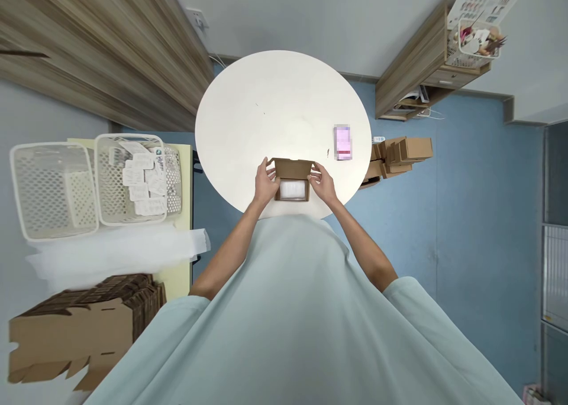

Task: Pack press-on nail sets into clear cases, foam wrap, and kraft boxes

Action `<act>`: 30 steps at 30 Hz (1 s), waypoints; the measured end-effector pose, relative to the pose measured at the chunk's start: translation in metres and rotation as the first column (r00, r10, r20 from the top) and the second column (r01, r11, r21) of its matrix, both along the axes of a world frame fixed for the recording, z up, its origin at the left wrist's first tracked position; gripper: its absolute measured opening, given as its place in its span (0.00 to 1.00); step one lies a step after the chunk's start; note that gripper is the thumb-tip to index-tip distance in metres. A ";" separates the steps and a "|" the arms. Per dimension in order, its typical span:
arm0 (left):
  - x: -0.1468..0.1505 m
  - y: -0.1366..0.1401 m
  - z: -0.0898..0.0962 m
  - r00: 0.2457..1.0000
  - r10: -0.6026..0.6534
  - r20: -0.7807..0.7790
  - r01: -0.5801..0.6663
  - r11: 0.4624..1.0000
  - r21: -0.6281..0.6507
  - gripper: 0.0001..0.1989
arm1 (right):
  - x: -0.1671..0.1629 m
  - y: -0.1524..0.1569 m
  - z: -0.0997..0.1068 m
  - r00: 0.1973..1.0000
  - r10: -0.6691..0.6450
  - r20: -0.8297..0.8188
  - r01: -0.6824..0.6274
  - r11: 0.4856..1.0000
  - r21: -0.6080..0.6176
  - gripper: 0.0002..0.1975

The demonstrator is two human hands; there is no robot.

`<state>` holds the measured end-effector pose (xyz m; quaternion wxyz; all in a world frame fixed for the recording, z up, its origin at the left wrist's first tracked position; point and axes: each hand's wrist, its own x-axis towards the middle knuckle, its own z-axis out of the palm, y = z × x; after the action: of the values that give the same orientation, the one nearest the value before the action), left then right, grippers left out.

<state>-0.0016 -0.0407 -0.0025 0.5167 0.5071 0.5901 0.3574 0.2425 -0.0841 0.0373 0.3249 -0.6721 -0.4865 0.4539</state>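
A small brown cardboard box [277,197] rests near the front edge of the round white table [284,91]. Its lid [293,168] stands raised at the far side. Inside lies a white wrapped bundle [292,189], its content hidden. At the box's left side, my left hand [266,184] is closed on the lid's corner, fingers at the side flap. On the opposite side, my right hand [322,182] grips the lid's right corner in the same way.
A phone [342,142], blurred out, lies on the table's right. White baskets [131,216], one full of white packets, stand left beside a white wrapping roll [119,251] and flat cardboard blanks [75,328]. Folded boxes [417,149] are piled beyond the table's right edge.
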 end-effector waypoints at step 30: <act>-0.024 -0.109 0.009 0.902 -0.196 -0.385 0.244 0.967 0.078 0.32 | 0.005 -0.085 0.005 0.836 0.294 0.463 -0.281 0.955 -0.100 0.28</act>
<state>-0.0259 -0.1499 0.0068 0.3992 0.6604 0.5931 0.2297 0.2474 -0.1696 0.0425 0.1152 -0.6861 -0.6399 0.3264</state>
